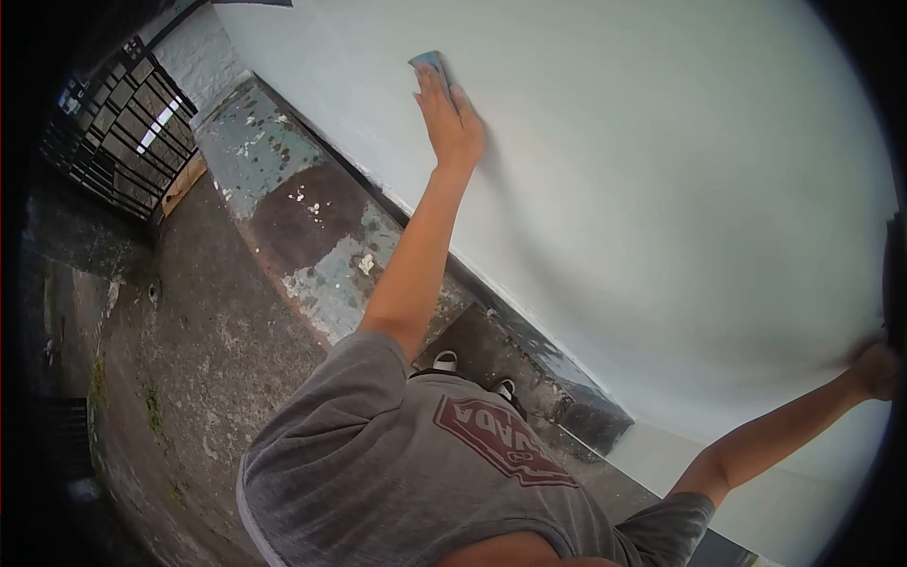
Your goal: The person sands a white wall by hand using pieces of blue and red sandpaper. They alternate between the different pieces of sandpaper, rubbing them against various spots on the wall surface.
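My left hand (453, 128) reaches up against the pale, smooth wall (661, 170). Under its stretched fingers is a small blue-grey piece of sandpaper (430, 62), pressed to the wall; the palm covers part of it. Far to the right, my right hand (877, 370) is at the wall beside a dark upright edge (893, 274). That hand is dim at the border of the view, so its fingers cannot be made out.
A stained concrete ledge (312, 217) with peeling paint runs along the wall's foot. To the left lies rough concrete ground (208, 274), with a black metal gate (123, 123) beyond. My shoes (445, 360) are close to a dark step (595, 420).
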`<state>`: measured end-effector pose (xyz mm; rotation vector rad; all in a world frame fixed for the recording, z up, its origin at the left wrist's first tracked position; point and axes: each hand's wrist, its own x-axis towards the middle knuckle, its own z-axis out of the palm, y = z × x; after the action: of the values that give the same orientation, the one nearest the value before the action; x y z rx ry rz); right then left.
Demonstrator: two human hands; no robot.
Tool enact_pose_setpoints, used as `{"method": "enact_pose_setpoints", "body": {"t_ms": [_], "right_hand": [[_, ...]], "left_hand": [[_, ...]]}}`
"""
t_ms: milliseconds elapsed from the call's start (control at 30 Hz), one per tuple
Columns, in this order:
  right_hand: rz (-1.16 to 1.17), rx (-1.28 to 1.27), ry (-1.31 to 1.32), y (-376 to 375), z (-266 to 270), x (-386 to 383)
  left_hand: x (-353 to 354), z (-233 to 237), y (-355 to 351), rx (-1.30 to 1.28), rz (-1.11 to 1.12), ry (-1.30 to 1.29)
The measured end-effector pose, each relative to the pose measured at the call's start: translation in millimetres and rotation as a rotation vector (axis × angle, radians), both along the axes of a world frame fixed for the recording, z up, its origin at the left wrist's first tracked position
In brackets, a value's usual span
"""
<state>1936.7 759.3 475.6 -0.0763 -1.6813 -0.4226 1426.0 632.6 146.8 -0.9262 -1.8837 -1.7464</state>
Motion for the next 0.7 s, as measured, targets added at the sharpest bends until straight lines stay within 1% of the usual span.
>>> {"method": "enact_pose_setpoints", "body": {"t_ms": [33, 67, 100, 133, 167, 200, 267, 300, 333, 400, 433, 467, 500, 600, 633, 700], "right_hand": [[-0.093, 0.063, 0.032, -5, -1, -7], [-0.151, 0.116, 0.01, -8, 1, -5], [-0.122, 0.082, 0.052, -9, 0, -5], [-0.195, 0.177, 0.045, -6, 0, 0], [-0.197, 0.187, 0.009, -6, 1, 4], [-0.183, 0.31, -0.002, 5, 7, 8], [-0.298, 0.358, -0.028, 7, 10, 13], [-0.113, 0.373, -0.066, 25, 14, 22], [0.071, 0.384, -0.111, 55, 19, 38], [0.092, 0.296, -0.094, 51, 19, 30], [-0.073, 0.196, -0.025, 10, 6, 10], [-0.237, 0.098, 0.046, -15, -2, -2], [-0.238, 0.095, 0.071, -16, -2, -5], [-0.28, 0.129, 0.041, -11, -1, 2], [-0.247, 0.1, 0.046, -10, -2, 2], [-0.188, 0.042, 0.058, -14, -3, -2]], "left_hand": [[5, -23, -6, -0.045, -0.028, -0.03], [13, -48, -13, -0.089, -0.062, -0.056], [20, -73, -21, -0.152, -0.103, -0.127], [28, -96, -25, -0.219, -0.135, -0.192], [39, -124, -26, -0.24, -0.172, -0.297], [45, -139, -27, -0.264, -0.194, -0.405], [54, -127, -14, -0.226, -0.129, -0.475], [57, -121, -6, -0.204, -0.095, -0.511], [57, -96, 3, -0.099, -0.092, -0.485], [47, -24, 13, 0.071, -0.087, -0.404], [42, 8, 16, 0.136, -0.085, -0.344], [37, 37, 14, 0.181, -0.106, -0.236], [30, 56, 14, 0.228, -0.126, -0.125], [11, 62, 20, 0.275, -0.149, -0.061], [12, 55, 18, 0.303, -0.155, -0.118], [14, 27, 18, 0.359, -0.172, -0.23]]}}
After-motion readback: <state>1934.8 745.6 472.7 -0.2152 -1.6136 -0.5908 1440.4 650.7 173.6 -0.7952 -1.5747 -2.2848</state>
